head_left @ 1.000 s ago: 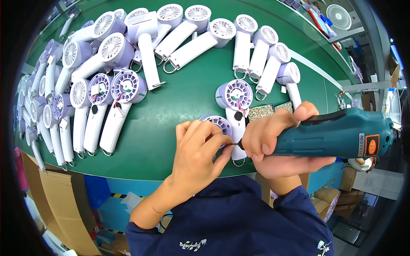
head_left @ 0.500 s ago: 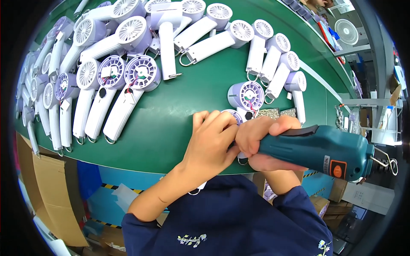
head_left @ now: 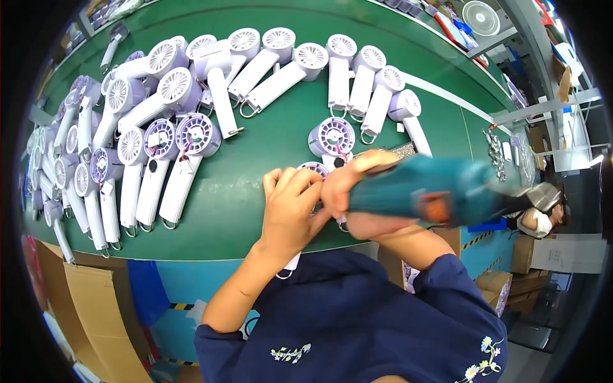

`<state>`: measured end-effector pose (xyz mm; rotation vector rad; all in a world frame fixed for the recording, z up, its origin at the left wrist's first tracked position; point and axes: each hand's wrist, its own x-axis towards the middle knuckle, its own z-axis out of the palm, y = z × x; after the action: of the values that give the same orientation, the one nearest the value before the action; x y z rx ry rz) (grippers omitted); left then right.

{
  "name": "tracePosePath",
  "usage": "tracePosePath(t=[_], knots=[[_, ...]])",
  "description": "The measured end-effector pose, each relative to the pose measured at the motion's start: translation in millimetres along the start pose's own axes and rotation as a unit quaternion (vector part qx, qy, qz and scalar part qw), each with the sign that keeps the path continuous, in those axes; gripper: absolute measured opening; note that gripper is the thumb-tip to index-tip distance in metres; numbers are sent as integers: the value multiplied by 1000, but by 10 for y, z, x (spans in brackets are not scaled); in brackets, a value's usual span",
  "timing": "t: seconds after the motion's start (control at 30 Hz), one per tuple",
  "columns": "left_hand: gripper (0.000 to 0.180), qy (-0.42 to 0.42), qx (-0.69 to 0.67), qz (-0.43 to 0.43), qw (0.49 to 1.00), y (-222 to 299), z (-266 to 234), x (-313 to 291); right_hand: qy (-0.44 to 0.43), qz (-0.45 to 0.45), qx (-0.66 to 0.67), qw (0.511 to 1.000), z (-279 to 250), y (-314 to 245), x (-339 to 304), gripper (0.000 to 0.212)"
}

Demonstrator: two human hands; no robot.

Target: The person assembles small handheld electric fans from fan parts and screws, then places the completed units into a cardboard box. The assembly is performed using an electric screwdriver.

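Note:
My right hand (head_left: 364, 201) is wrapped round a teal electric screwdriver (head_left: 396, 191), smeared by motion and lying sideways with its cable end to the right. Its tip is hidden behind my fingers. Close against it, my left hand (head_left: 290, 207) is curled over a white and lilac handheld fan (head_left: 313, 167). That fan's head shows past my fingers, and a white handle end with a metal ring pokes out below my wrist. Just beyond lies another handheld fan (head_left: 332, 136), its round housing uncovered with wires showing; my right hand hides most of its handle.
A tray of small metal screws (head_left: 403, 151) sits beyond the screwdriver. Many handheld fans (head_left: 182, 89) crowd the left and back of the green table (head_left: 255, 153); several more (head_left: 377, 96) lie at right. A cardboard box (head_left: 102, 306) stands below the left edge. Another person (head_left: 539, 220) is at far right.
The view has shifted, so the table's contents sit differently in the picture. The screwdriver's rear end has swung and is now blurred. Both hands keep their holds, close together.

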<state>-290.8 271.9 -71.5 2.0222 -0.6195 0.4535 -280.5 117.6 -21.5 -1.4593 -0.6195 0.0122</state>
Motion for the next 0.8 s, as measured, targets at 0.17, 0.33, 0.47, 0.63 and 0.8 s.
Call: tracePosePath(t=[0.17, 0.33, 0.47, 0.63, 0.8], knots=[[19, 83, 22, 19, 996, 67, -20, -55, 121, -237, 196, 944, 67, -402, 174, 83], [23, 94, -11, 60, 994, 32, -77, -97, 154, -153, 327, 920, 65, -349, 144, 91], [24, 98, -45, 71, 992, 15, -109, -105, 127, -163, 316, 926, 58, -251, 112, 94], [23, 81, -80, 67, 991, -19, -129, -124, 116, -159, 298, 934, 68, -257, 92, 86], [25, 81, -79, 73, 991, -35, -158, -121, 131, -133, 300, 935, 86, -279, 97, 79]])
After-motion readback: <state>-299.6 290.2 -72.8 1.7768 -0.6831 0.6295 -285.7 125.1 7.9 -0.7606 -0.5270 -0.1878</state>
